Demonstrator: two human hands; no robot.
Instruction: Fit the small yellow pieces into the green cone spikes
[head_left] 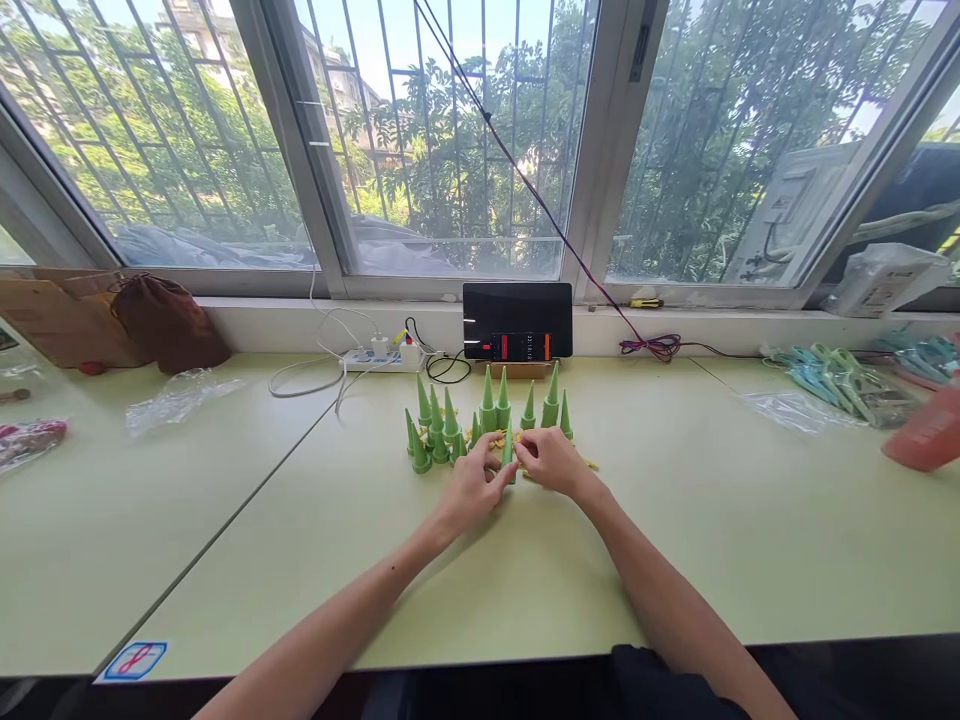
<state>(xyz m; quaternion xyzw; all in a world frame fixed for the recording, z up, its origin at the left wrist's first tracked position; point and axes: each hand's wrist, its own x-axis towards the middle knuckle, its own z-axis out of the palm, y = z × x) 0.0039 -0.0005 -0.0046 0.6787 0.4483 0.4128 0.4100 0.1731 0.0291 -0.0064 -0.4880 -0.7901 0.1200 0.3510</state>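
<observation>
Two forearms [356, 610], two hands [471, 482] — one green cone [508, 448] held

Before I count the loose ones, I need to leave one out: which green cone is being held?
The green cone between the two hands, with the left hand's fingers around it; the other cones stand on the table.

Black tablet [517, 305], power strip [352, 362], brown pouch [171, 325]

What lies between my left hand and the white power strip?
The head view shows a cluster of upright green cones beside the left hand, then bare tabletop before the power strip.
</observation>
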